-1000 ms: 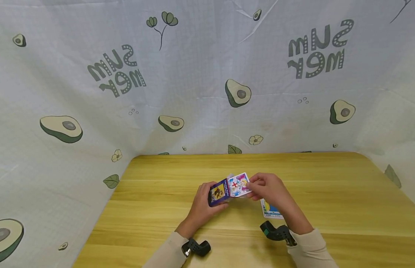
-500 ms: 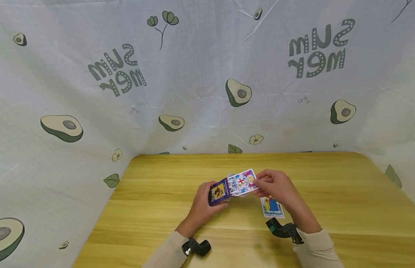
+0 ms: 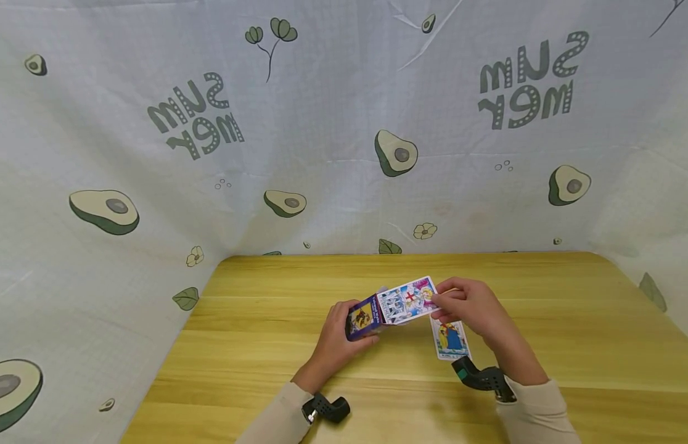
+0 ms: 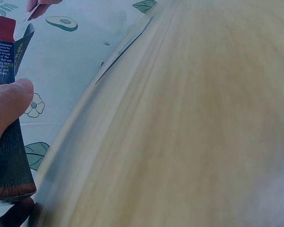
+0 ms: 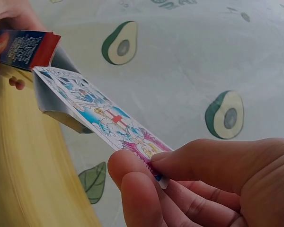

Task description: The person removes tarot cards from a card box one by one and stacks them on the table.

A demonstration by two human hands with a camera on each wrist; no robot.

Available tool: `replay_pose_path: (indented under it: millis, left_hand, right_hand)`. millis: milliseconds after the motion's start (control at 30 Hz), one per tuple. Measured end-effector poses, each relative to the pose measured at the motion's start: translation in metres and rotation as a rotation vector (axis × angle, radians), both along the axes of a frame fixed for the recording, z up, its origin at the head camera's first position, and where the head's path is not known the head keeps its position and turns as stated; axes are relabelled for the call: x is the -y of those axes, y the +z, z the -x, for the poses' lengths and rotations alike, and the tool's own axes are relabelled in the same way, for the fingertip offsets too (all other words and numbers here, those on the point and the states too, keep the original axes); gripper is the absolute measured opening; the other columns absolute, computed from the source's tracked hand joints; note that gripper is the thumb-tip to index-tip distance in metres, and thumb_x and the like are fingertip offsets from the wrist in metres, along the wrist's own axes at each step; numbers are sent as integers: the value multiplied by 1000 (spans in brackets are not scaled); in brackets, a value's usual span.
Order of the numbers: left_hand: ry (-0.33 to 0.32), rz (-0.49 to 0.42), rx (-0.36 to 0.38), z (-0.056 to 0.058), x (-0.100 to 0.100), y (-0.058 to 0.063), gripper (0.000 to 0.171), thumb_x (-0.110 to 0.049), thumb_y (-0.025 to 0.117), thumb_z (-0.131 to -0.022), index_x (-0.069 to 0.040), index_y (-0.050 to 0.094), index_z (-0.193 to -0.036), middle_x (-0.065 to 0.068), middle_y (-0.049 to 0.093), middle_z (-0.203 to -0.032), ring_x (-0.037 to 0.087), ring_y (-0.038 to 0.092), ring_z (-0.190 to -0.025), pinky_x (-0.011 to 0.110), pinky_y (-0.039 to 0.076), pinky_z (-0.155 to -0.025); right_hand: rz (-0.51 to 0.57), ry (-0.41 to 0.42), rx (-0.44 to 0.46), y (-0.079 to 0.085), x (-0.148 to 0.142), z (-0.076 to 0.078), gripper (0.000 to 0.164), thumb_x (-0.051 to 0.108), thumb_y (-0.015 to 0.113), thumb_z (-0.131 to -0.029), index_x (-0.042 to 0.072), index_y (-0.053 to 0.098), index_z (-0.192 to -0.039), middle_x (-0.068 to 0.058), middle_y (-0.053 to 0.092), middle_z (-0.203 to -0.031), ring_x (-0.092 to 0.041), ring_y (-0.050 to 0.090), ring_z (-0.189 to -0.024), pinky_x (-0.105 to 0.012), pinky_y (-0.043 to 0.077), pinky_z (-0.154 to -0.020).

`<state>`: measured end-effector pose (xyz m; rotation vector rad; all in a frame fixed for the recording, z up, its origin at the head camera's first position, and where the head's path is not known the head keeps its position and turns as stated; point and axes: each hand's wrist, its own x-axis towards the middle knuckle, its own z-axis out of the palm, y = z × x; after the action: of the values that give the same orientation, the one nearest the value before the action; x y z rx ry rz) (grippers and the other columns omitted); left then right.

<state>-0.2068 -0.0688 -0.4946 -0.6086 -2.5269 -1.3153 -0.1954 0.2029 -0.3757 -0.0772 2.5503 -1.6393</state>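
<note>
My left hand grips a dark blue card box, tilted, with its open end toward the right. Between thumb and fingers, my right hand pinches one end of a tarot card with a red cross on its picture. The card's other end lies at the box mouth; whether any of it is still inside I cannot tell. The right wrist view shows the card slanting down from the box, whose flaps stand open. A second tarot card with a blue-robed figure lies face up on the table, below the right hand.
The wooden table has rounded far corners. Behind it and at the sides hangs a pale cloth printed with avocados and mirrored lettering. A black wrist camera sits on the left wrist, another camera on the right.
My right hand has drawn the card rightward and slightly up, so more of its picture shows out of the box. More of the card on the table is uncovered. The left hand stays put.
</note>
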Motion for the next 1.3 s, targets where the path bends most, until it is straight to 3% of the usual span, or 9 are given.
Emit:
replay_pose_path:
  millis: [567, 1300]
  left_hand:
    - [4, -26, -9, 0, 1, -5, 72, -49, 78, -77, -17, 46, -133, -3, 51, -119, 12, 46, -101, 31, 44, -86]
    - [-1, -28, 2, 0, 0, 1, 72, -43, 80, -77, -15, 46, -134, -1, 52, -120, 13, 47, -101, 31, 44, -86]
  right_hand:
    - [29, 24, -32, 6, -24, -2, 38, 15, 65, -93, -10, 51, -118, -15, 70, -92, -20, 69, -74, -28, 55, -69]
    - [-132, -58, -65, 7, -33, -2, 37, 22, 65, -93, -5, 57, -117, -15, 67, -102, -22, 61, -86, -28, 52, -72]
